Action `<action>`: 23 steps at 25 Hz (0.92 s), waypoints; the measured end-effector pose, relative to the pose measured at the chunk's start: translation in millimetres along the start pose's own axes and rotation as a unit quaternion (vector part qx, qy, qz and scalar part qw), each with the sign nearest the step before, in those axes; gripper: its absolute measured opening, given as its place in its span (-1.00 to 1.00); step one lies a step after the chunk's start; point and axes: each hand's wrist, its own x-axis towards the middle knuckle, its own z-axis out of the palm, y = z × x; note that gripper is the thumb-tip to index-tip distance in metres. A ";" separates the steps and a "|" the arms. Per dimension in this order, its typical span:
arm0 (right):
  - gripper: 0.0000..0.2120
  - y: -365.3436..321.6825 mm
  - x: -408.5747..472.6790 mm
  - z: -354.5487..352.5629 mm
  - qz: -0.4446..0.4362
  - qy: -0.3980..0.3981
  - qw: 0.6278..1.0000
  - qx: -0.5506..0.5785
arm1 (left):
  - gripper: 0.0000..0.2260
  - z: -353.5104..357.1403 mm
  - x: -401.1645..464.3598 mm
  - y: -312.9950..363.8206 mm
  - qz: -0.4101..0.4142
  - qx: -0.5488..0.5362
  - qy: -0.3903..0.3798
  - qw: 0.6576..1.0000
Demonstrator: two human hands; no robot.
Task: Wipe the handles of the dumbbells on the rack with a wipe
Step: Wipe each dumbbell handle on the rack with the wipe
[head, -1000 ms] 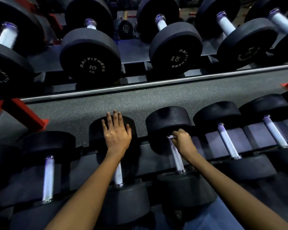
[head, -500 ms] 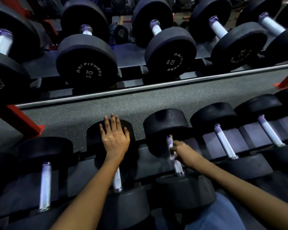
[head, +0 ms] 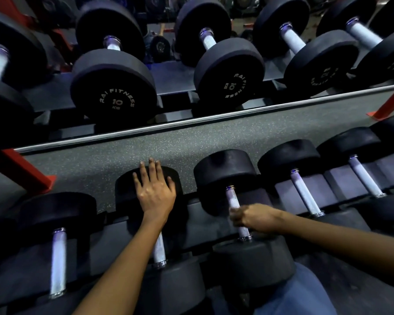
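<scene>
Right hand [head: 254, 218] curled round the lower part of a dumbbell handle [head: 233, 201] on the front row of the rack [head: 198, 214] — wipe not visible inside the fingers. Left hand [head: 155, 192] flat, fingers straight, resting on the neighbouring weight head [head: 125, 189]. Risks: knuckles knocking the near head at stroke's end; the handle's far end missed.

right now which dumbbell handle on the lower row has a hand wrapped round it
The handle of the third dumbbell from the left: the right hand grips it near its lower end. The left hand lies flat on its neighbour's far head; the other handles are bare.
</scene>
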 end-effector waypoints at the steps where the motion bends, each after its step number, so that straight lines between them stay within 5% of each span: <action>1: -0.64 -2.0 1.0 1.5 -0.040 -0.062 0.997 -0.009 | -0.43 0.7 0.0 0.1 -0.001 0.002 0.002 1.000; 6: -0.70 34.5 13.0 -16.3 0.050 0.040 0.997 0.030 | -0.44 3.3 -1.0 -2.8 0.000 0.003 -0.007 1.000; 7: -0.73 24.9 13.1 -9.5 0.054 0.023 0.998 0.028 | -0.44 2.5 -1.0 -1.2 0.000 0.005 -0.008 1.000; 10: -0.80 -4.0 13.7 1.7 -0.050 -0.195 0.979 -0.001 | -0.46 1.8 -0.5 0.4 -0.003 0.008 -0.004 1.000; 11: -0.81 3.4 16.5 -10.4 -0.023 -0.199 0.980 -0.011 | -0.47 1.2 -0.8 0.4 -0.004 0.010 -0.011 1.000; 13: -0.76 29.5 31.3 -23.8 0.007 -0.072 0.997 -0.025 | -0.49 0.4 -2.0 0.0 -0.005 0.015 -0.021 1.000; 15: -0.73 20.1 44.1 -43.5 0.034 -0.030 0.996 -0.081 | -0.47 -0.7 -2.1 -0.2 -0.008 0.020 -0.019 1.000; 19: -0.74 -22.2 52.2 -42.7 0.002 -0.229 0.967 -0.110 | -0.45 -1.9 -1.0 1.9 -0.012 0.025 -0.025 0.999; 23: -0.70 -6.1 59.2 -43.3 0.129 -0.093 0.982 -0.105 | -0.46 -0.7 -1.0 0.3 -0.010 0.032 -0.027 0.999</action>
